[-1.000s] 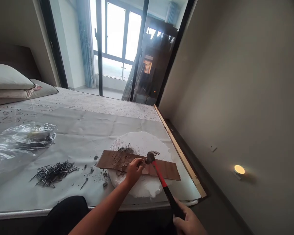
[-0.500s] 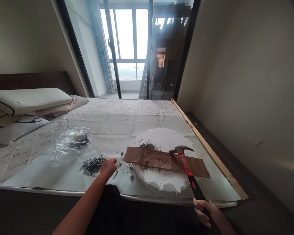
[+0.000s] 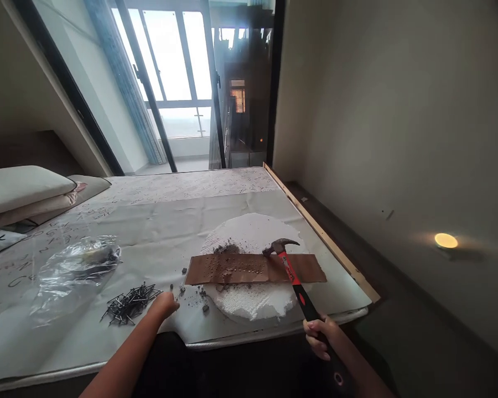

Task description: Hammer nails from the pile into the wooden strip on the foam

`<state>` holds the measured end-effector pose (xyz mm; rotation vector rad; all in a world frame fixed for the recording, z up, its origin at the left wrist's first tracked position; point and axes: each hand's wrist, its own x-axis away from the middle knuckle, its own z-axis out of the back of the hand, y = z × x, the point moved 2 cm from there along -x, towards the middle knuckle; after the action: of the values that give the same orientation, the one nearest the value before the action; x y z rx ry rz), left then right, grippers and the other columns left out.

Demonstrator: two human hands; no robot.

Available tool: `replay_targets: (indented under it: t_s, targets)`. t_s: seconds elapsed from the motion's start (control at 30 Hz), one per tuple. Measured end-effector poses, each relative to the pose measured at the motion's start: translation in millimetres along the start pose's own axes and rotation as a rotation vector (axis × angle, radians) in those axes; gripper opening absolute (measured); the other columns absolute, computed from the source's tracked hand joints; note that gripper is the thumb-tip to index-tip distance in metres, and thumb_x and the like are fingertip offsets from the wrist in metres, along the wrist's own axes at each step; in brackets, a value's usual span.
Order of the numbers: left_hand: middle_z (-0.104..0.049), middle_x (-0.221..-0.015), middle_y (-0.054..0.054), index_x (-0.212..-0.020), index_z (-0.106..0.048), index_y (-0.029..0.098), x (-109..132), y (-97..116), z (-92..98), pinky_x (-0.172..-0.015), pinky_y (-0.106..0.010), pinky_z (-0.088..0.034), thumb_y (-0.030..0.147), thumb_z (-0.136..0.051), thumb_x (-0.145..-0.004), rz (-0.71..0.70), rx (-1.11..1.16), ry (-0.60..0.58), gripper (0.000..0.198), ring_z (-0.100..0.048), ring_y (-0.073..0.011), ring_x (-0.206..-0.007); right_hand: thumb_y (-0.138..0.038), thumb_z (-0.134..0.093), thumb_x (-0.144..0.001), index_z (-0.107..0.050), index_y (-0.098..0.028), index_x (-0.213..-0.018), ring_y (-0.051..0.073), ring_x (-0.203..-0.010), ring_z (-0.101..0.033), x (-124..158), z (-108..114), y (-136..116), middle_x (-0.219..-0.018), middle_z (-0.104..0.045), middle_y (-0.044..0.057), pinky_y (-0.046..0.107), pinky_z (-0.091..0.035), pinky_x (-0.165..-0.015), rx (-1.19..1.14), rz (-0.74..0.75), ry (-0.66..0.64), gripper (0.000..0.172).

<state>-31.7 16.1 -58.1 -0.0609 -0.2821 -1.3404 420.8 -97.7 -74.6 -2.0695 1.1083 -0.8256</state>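
Observation:
My right hand (image 3: 321,334) is wrapped round the lower handle of a claw hammer (image 3: 288,268) with a red and black grip. Its steel head lies over a brown cardboard strip (image 3: 228,271) dotted with rows of nail heads. Under the strip is a round white foam slab (image 3: 257,229) with a ragged front edge. Beside a heap of loose nails (image 3: 130,304), my left hand (image 3: 166,305) is closed low over the pale sheet; its curled fingers hide whatever they may hold. Grey crumbs (image 3: 228,247) are scattered on the foam and beside it.
A crumpled clear plastic bag (image 3: 78,271) with dark contents lies at left. Folded bedding (image 3: 29,190) sits behind it. A wooden batten (image 3: 323,235) edges the bed on the right, near the wall. Sliding glass doors (image 3: 170,83) stand beyond the bed.
The camera view has turned to the right, so the scene sits further left and slightly tilted. Both hands keep about the same places, the right one still round the hammer.

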Motion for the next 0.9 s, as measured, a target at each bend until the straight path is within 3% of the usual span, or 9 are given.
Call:
replay_targets:
  t_s: [0.1,0.2,0.3,0.4,0.53,0.67,0.77,0.9]
  targets:
    - [-0.061,-0.060,-0.006,-0.053,-0.051,0.018,13.1,5.4,23.0,-0.058,-0.026,-0.039,0.025,-0.051,-0.062,0.018,-0.008,0.147,0.012,-0.058,-0.0218,-0.066,-0.033,-0.063,-0.061,-0.037,-0.021,-0.058,0.002,-0.026,-0.027,-0.3,-3.1,-3.1,-0.047,-0.038,-0.010,0.015,-0.027,-0.020,-0.048,0.020,0.014,0.029]
    - [-0.066,-0.067,-0.003,-0.066,-0.059,0.018,36.6,20.3,48.3,-0.060,-0.023,-0.040,0.030,-0.048,-0.067,-0.064,0.149,0.280,0.016,-0.060,-0.0191,-0.068,-0.031,-0.062,-0.061,-0.038,-0.020,-0.057,0.002,-0.026,-0.027,-0.3,-5.6,-5.6,-0.048,-0.040,-0.010,0.014,-0.026,-0.020,-0.095,0.043,0.027,0.027]
    - [-0.069,-0.072,-0.001,-0.085,-0.065,0.020,57.8,48.3,66.9,-0.060,-0.023,-0.043,0.040,-0.050,-0.069,-0.164,0.362,0.280,0.030,-0.063,-0.0177,-0.068,-0.029,-0.061,-0.062,-0.039,-0.019,-0.052,0.002,-0.026,-0.026,-0.7,-7.1,-7.2,-0.044,-0.039,-0.009,0.014,-0.025,-0.020,-0.120,0.038,0.016,0.025]
    - [-0.066,-0.061,0.000,-0.093,-0.066,0.018,69.2,91.1,74.5,-0.053,-0.024,-0.044,0.047,-0.050,-0.070,-0.258,0.523,0.234,0.040,-0.060,-0.0163,-0.055,-0.027,-0.061,-0.061,-0.040,-0.019,-0.051,0.002,-0.026,-0.027,-1.3,-7.0,-8.4,-0.042,-0.039,-0.009,0.014,-0.027,-0.020,-0.132,0.037,0.014,0.024]
    - [-0.066,-0.062,-0.002,-0.076,-0.067,0.017,71.8,161.7,67.1,-0.054,-0.024,-0.045,0.043,-0.055,-0.068,-0.383,0.629,0.229,0.030,-0.060,-0.0163,-0.056,-0.025,-0.063,-0.059,-0.043,-0.019,-0.061,0.003,-0.027,-0.029,-1.8,-6.1,-10.8,-0.048,-0.044,-0.010,0.015,-0.031,-0.020,-0.150,0.056,0.029,0.021]
    - [-0.068,-0.068,-0.005,-0.072,-0.067,0.018,66.4,224.9,46.7,-0.053,-0.024,-0.044,0.040,-0.054,-0.069,-0.455,0.700,0.214,0.025,-0.061,-0.0176,-0.060,-0.028,-0.063,-0.059,-0.038,-0.020,-0.056,0.002,-0.026,-0.029,-1.6,-8.9,-15.3,-0.045,-0.041,-0.010,0.014,-0.029,-0.019,-0.149,0.064,0.023,0.026]
    - [-0.068,-0.069,-0.004,-0.071,-0.068,0.019,58.9,255.1,31.5,-0.055,-0.024,-0.045,0.036,-0.054,-0.070,-0.472,0.745,0.235,0.022,-0.061,-0.0172,-0.063,-0.027,-0.062,-0.058,-0.038,-0.020,-0.057,0.002,-0.026,-0.028,-1.0,-11.9,-19.0,-0.047,-0.042,-0.010,0.014,-0.028,-0.019,-0.150,0.073,0.031,0.026]
    - [-0.068,-0.068,-0.003,-0.071,-0.068,0.019,48.3,270.9,16.5,-0.057,-0.023,-0.044,0.032,-0.054,-0.071,-0.475,0.751,0.236,0.020,-0.061,-0.0161,-0.064,-0.027,-0.061,-0.058,-0.038,-0.020,-0.057,0.002,-0.026,-0.027,-1.6,-12.3,-20.3,-0.045,-0.041,-0.011,0.014,-0.026,-0.019,-0.150,0.072,0.037,0.024]
